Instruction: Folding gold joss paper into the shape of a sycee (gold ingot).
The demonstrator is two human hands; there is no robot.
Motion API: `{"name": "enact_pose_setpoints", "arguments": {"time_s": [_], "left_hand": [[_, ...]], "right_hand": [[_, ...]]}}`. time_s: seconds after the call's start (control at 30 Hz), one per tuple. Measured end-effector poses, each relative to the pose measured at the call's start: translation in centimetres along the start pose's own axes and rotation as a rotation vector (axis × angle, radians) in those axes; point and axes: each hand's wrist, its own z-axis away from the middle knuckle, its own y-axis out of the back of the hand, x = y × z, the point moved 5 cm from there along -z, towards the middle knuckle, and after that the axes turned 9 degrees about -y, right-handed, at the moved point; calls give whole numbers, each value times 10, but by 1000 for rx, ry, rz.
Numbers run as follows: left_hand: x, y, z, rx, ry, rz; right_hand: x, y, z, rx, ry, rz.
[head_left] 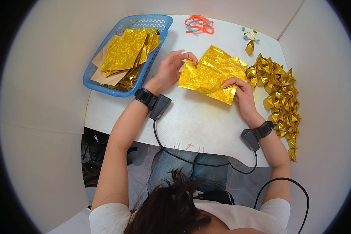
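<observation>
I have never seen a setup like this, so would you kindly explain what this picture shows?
There is no robot here, just a person's two bare hands. The picture comes from a wide fisheye camera worn on the head, looking down, so straight edges look bent. The left hand and right hand hold a crinkled gold sheet over a white table. Each wrist wears a strapped black device with a cable. On the left, a blue basket holds more gold sheets; on the right lie many folded gold pieces. Toward the back are bent orange strands.
</observation>
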Motion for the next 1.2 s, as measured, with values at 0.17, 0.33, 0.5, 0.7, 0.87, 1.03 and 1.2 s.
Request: {"name": "enact_pose_setpoints", "arguments": {"time_s": [0.17,0.33,0.5,0.7,0.87,1.03,1.2], "left_hand": [[-3,-2,-1,86,-25,-206],[1,-5,-1,137,-20,-259],[-1,-3,-3,147,-81,-287],[-9,15,-5,202,-75,-330],[-8,10,-4,220,-67,-403],[-9,12,-3,200,-76,-435],[-9,10,-4,189,-60,-402]], "right_hand": [[-7,-7,2,13,-39,-21],[-11,-13,3,-27,-1,40],[-14,-16,4,-58,-5,123],[-18,-17,4,-77,-6,93],[-10,-14,1,-10,-67,71],[-8,-18,5,-51,-77,139],[-9,-20,5,-58,-80,176]]}}
